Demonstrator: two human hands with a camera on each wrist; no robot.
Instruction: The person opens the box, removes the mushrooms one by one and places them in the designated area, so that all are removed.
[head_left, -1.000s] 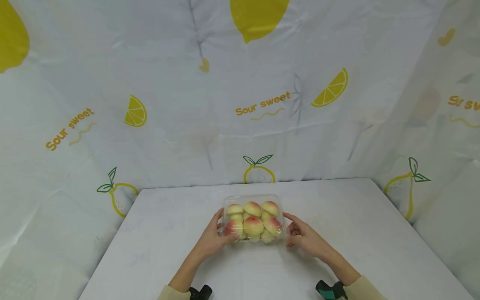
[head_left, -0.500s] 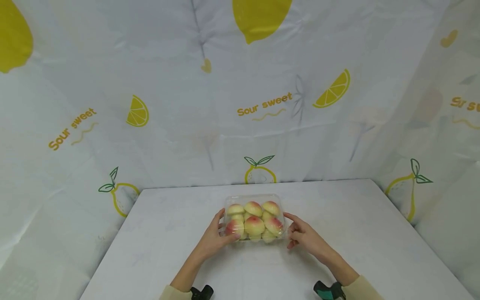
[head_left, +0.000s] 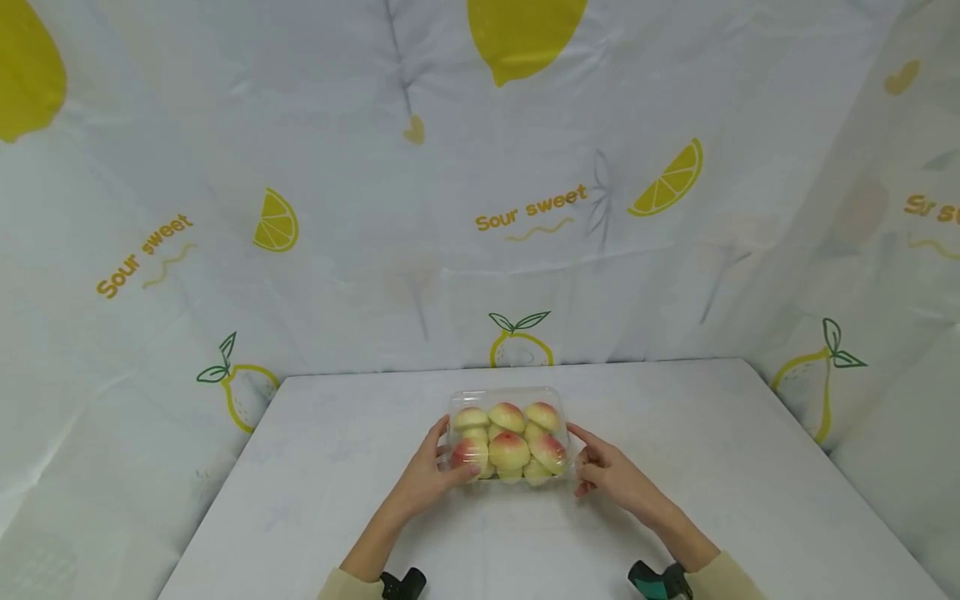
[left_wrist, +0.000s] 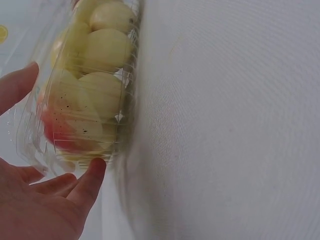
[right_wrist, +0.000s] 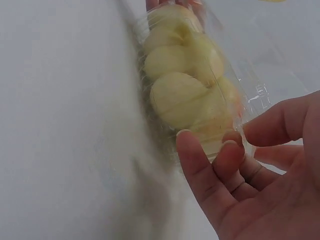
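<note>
A clear plastic clamshell box (head_left: 558, 400) of yellow peaches (head_left: 508, 451) with red blush sits mid-table in the head view. At its left end my left hand (head_left: 427, 479) grips the near corner. The left wrist view shows the thumb (left_wrist: 19, 86) along the upper edge and fingertips (left_wrist: 97, 165) against the end wall. My right hand (head_left: 611, 479) is at the opposite end. Its fingers (right_wrist: 197, 165) are curled at the box's end and pinch the rim in the right wrist view. The lid covers the fruit.
The white table (head_left: 315, 500) reaches back to a white curtain (head_left: 352, 283) printed with lemons and "Sour sweet". More curtain hangs at both sides. Dark wrist-worn devices (head_left: 405, 583) show below the sleeves (head_left: 723, 577).
The curled fingers of my right hand have shifted slightly at the box's end. The box and my left hand keep their places; the head view drifts a little.
</note>
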